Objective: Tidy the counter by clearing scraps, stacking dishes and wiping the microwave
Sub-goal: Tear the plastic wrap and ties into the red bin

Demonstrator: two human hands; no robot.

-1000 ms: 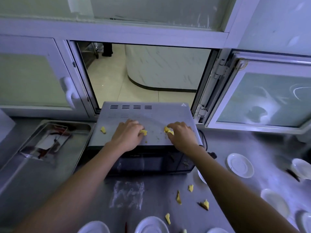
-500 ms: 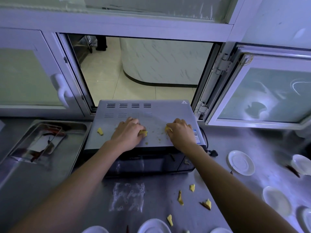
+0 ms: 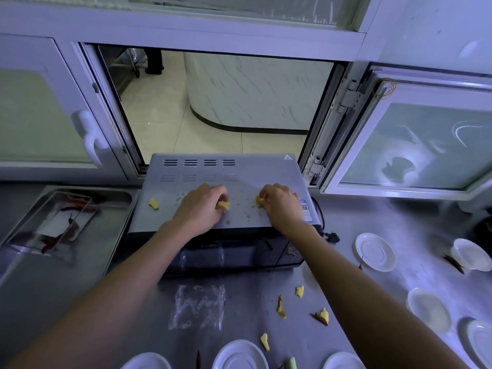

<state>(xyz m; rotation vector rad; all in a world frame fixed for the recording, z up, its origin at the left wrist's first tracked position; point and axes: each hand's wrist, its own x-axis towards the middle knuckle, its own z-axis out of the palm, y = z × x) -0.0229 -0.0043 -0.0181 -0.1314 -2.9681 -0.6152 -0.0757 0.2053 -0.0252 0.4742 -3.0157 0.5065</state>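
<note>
A grey microwave (image 3: 239, 169) stands at the back of the steel counter, its top strewn with crumbs. My left hand (image 3: 199, 209) rests on that top and pinches a yellow scrap (image 3: 223, 205). My right hand (image 3: 282, 207) does the same with another yellow scrap (image 3: 259, 201) near the top's right side. A third yellow scrap (image 3: 153, 203) lies loose on the top's left part. More yellow scraps (image 3: 281, 307) lie on the counter in front. White saucers (image 3: 375, 251) are scattered to the right and along the near edge.
A steel tray (image 3: 117, 222) with a clear container (image 3: 53, 222) of red chilli pieces sits left of the microwave. A clear plastic bag (image 3: 198, 306) lies flat on the counter in front. Behind the microwave a serving hatch stands open, its window leaf (image 3: 415, 145) swung out at right.
Both hands stay on the microwave top holding their scraps, shifting only slightly. The camera has tilted a little, so the whole scene sits lower in view.
</note>
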